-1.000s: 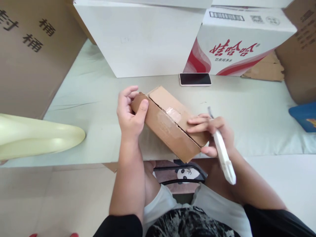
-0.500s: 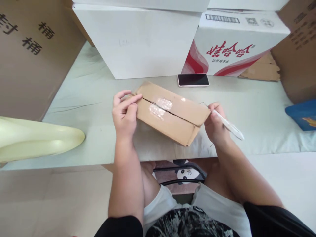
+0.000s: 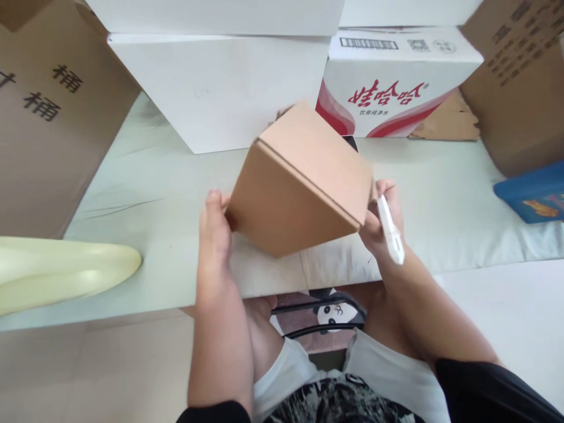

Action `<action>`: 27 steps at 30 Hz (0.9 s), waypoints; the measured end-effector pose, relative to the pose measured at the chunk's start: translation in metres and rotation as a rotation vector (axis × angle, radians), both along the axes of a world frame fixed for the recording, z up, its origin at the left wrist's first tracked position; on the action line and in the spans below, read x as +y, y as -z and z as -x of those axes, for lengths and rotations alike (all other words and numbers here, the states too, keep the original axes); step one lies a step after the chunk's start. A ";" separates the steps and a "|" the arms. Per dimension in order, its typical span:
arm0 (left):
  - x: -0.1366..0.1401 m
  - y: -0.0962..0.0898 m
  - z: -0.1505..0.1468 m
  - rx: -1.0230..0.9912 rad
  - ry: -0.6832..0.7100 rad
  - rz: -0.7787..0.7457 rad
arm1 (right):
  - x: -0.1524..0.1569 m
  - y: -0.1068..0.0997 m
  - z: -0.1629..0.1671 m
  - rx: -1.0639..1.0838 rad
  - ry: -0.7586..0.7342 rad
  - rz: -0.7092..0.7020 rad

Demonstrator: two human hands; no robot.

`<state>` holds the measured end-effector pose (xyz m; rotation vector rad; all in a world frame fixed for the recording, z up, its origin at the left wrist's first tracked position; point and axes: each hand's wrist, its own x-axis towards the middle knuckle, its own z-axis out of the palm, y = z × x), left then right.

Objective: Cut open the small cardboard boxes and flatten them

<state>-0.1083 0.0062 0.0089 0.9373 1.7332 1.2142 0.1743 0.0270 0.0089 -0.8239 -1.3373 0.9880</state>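
A brown cardboard box (image 3: pixel 282 197) is held tilted above the cloth-covered table, with plain faces toward me. My left hand (image 3: pixel 214 229) grips its left corner, thumb pointing up and the other fingers partly hidden behind the box. On the opposite side, my right hand (image 3: pixel 372 230) holds the right end of the box. A slim white utility knife (image 3: pixel 389 230) is also in that hand, its handle angled down toward my wrist; its blade end is hidden. The taped seam of the box is out of sight.
Large white cartons (image 3: pixel 211 88) and a white-and-red water carton (image 3: pixel 392 88) stand behind. A phone (image 3: pixel 351 142) is mostly hidden by the box. A pale yellow curved object (image 3: pixel 70 270) is at left, a blue item (image 3: pixel 533 191) at right. Big brown cartons (image 3: pixel 39 147) flank the table (image 3: pixel 145 170).
The box has been turned and tipped up, so the taped seam has gone from view and plain faces show. My left hand has moved lower along it; the knife now points more steeply down.
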 end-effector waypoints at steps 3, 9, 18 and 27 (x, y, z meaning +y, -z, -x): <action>-0.006 -0.010 -0.012 -0.065 0.250 0.228 | -0.003 -0.002 -0.002 -0.068 0.064 -0.097; -0.009 -0.024 -0.021 -0.078 0.620 0.568 | -0.003 -0.006 -0.008 -0.068 0.067 -0.087; 0.000 -0.011 -0.016 0.239 0.455 0.192 | -0.008 -0.014 -0.009 -0.137 -0.161 0.250; -0.002 0.005 -0.045 0.370 0.617 -0.660 | -0.005 -0.011 -0.006 -0.187 -0.049 0.185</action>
